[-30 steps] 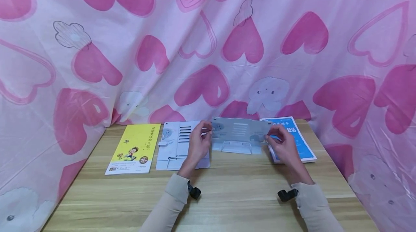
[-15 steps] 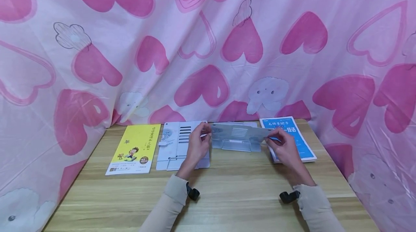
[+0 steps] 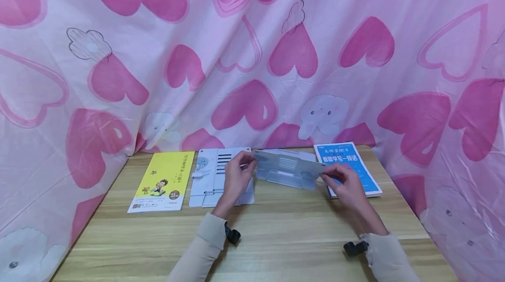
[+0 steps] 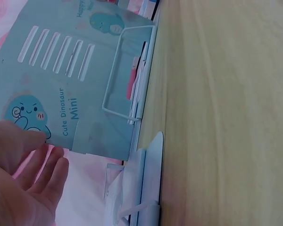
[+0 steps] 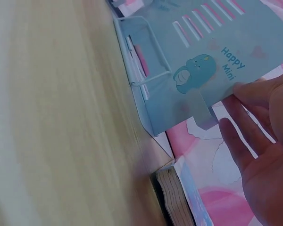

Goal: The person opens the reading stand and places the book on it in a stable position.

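Note:
A pale blue-grey metal book stand (image 3: pixel 289 163) with slots and dinosaur prints is tilted up between both hands at the middle back of the table. My left hand (image 3: pixel 238 174) pinches its left edge, the thumb lying beside a dinosaur print on the panel (image 4: pixel 47 89) in the left wrist view. At the opposite edge, my right hand (image 3: pixel 347 185) grips with thumb and fingers, near a small clip (image 5: pixel 201 110) in the right wrist view. A folded wire page holder (image 4: pixel 105 94) sits along the stand's lower part. Whether its bottom touches the table cannot be told.
Left of the held stand lies a similar book stand (image 3: pixel 209 181), partly behind my left hand. Farther left is a yellow book (image 3: pixel 165 176). A blue-covered book (image 3: pixel 359 172) lies on the right. Another pale flat piece (image 3: pixel 304 155) shows behind the held stand.
The stand's top edge has dropped and its right side has come lower and nearer. My right hand moved slightly down with it, uncovering more of the blue book's title.

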The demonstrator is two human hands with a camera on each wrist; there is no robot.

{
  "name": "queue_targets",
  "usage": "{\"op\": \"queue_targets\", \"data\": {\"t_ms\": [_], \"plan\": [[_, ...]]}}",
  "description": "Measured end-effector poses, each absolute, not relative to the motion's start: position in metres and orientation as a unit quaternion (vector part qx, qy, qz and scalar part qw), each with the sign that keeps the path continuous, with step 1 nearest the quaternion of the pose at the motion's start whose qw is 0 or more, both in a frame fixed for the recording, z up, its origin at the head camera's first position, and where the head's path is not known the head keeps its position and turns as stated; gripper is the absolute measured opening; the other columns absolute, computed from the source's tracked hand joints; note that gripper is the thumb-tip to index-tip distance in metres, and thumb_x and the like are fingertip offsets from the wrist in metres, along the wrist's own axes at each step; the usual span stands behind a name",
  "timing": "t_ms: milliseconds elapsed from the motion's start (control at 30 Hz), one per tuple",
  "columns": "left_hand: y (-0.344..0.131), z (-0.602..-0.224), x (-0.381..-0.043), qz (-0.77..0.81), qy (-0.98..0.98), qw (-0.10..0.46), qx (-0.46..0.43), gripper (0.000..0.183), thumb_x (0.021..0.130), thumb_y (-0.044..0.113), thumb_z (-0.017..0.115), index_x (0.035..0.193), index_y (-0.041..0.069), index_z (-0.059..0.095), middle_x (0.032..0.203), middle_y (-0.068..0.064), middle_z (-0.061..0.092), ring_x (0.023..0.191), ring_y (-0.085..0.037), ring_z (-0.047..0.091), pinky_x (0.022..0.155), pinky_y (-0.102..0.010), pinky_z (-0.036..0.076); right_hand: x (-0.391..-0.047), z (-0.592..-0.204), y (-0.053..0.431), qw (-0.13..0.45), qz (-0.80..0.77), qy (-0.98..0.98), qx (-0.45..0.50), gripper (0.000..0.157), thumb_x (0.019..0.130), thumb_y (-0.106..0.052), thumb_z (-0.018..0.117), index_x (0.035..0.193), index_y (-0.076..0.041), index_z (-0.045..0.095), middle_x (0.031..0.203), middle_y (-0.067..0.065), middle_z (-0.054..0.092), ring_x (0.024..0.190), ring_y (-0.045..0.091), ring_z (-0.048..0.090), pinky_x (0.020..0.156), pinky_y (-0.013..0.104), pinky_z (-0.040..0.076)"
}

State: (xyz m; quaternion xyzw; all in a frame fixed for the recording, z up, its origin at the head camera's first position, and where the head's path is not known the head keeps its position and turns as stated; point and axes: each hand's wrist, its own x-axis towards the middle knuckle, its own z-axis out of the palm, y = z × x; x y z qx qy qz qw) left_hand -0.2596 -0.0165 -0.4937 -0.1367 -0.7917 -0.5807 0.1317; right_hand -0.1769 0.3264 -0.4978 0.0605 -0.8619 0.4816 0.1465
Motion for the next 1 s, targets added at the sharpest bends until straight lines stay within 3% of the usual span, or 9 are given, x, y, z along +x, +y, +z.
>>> {"op": "queue_targets", "data": {"t_ms": [100, 233, 267, 333, 433, 500, 767, 900, 1000], "plan": [[-0.019, -0.493, -0.259, -0.586, -0.790, 0.120, -0.131, 0.018, 0.097, 0.003, 0.079, 0.112, 0.012, 0.077, 0.110, -0.006, 0.082, 0.106, -0.021, 0.080, 0.094, -0.031, 0.066, -0.172, -0.498, 0.323, 0.146, 0.485, -0.859, 0.071, 0.014, 0.100, -0.006, 0.077, 0.112, -0.012, 0.076, 0.116, 0.009, 0.074, 0.105, -0.001, 0.069, 0.098, 0.008, 0.054], [-0.021, -0.493, -0.260, -0.601, -0.781, 0.097, -0.138, 0.025, 0.097, 0.002, 0.078, 0.121, 0.011, 0.077, 0.117, -0.008, 0.081, 0.113, -0.023, 0.079, 0.097, -0.031, 0.064, -0.165, -0.497, 0.318, 0.136, 0.497, -0.854, 0.071, 0.016, 0.098, -0.006, 0.079, 0.112, -0.011, 0.076, 0.115, 0.012, 0.077, 0.105, -0.002, 0.072, 0.116, 0.001, 0.028], [-0.021, -0.493, -0.260, -0.602, -0.780, 0.093, -0.140, 0.027, 0.097, 0.003, 0.078, 0.123, 0.011, 0.077, 0.119, -0.008, 0.081, 0.114, -0.023, 0.079, 0.098, -0.031, 0.064, -0.163, -0.497, 0.317, 0.133, 0.494, -0.856, 0.068, 0.016, 0.098, -0.007, 0.080, 0.112, -0.012, 0.076, 0.115, 0.011, 0.077, 0.105, -0.002, 0.072, 0.116, 0.000, 0.027], [-0.021, -0.493, -0.260, -0.603, -0.780, 0.082, -0.146, 0.030, 0.099, 0.005, 0.077, 0.128, 0.010, 0.075, 0.123, -0.009, 0.080, 0.118, -0.024, 0.078, 0.101, -0.033, 0.063, -0.161, -0.495, 0.315, 0.126, 0.490, -0.860, 0.063, 0.016, 0.098, -0.008, 0.080, 0.112, -0.014, 0.077, 0.114, 0.010, 0.078, 0.104, 0.000, 0.072, 0.114, 0.003, 0.033], [-0.022, -0.494, -0.260, -0.599, -0.781, 0.071, -0.160, 0.035, 0.101, 0.008, 0.075, 0.136, 0.008, 0.072, 0.131, -0.011, 0.078, 0.123, -0.026, 0.075, 0.106, -0.037, 0.061, -0.158, -0.493, 0.312, 0.115, 0.486, -0.864, 0.067, 0.014, 0.098, -0.009, 0.081, 0.111, -0.014, 0.078, 0.114, 0.008, 0.077, 0.103, 0.006, 0.072, 0.100, 0.010, 0.053], [-0.022, -0.494, -0.261, -0.593, -0.784, 0.064, -0.173, 0.041, 0.103, 0.013, 0.073, 0.143, 0.007, 0.068, 0.137, -0.013, 0.075, 0.129, -0.027, 0.073, 0.109, -0.038, 0.060, -0.157, -0.493, 0.311, 0.107, 0.486, -0.864, 0.072, 0.014, 0.098, -0.009, 0.081, 0.110, -0.015, 0.078, 0.115, 0.006, 0.077, 0.102, 0.011, 0.071, 0.093, 0.016, 0.060], [-0.025, -0.494, -0.261, -0.559, -0.797, 0.015, -0.229, 0.075, 0.106, 0.043, 0.069, 0.167, 0.011, 0.040, 0.167, -0.010, 0.052, 0.152, -0.024, 0.054, 0.123, -0.041, 0.047, -0.153, -0.493, 0.302, 0.078, 0.499, -0.857, 0.103, 0.021, 0.096, -0.007, 0.081, 0.109, -0.023, 0.077, 0.115, 0.000, 0.075, 0.104, 0.018, 0.071, 0.091, 0.022, 0.063], [-0.025, -0.494, -0.261, -0.560, -0.793, 0.008, -0.240, 0.082, 0.106, 0.046, 0.069, 0.170, 0.013, 0.032, 0.173, -0.006, 0.042, 0.155, -0.024, 0.051, 0.124, -0.042, 0.045, -0.152, -0.491, 0.294, 0.057, 0.505, -0.854, 0.107, 0.022, 0.095, -0.008, 0.082, 0.110, -0.024, 0.075, 0.118, 0.000, 0.074, 0.110, 0.023, 0.070, 0.094, 0.020, 0.061], [-0.026, -0.492, -0.260, -0.570, -0.785, 0.019, -0.241, 0.079, 0.106, 0.044, 0.069, 0.170, 0.016, 0.032, 0.172, -0.005, 0.044, 0.151, -0.026, 0.055, 0.123, -0.042, 0.047, -0.152, -0.493, 0.285, 0.047, 0.509, -0.852, 0.116, 0.020, 0.095, -0.009, 0.083, 0.109, -0.023, 0.076, 0.118, 0.001, 0.074, 0.113, 0.025, 0.068, 0.095, 0.021, 0.061]]}}
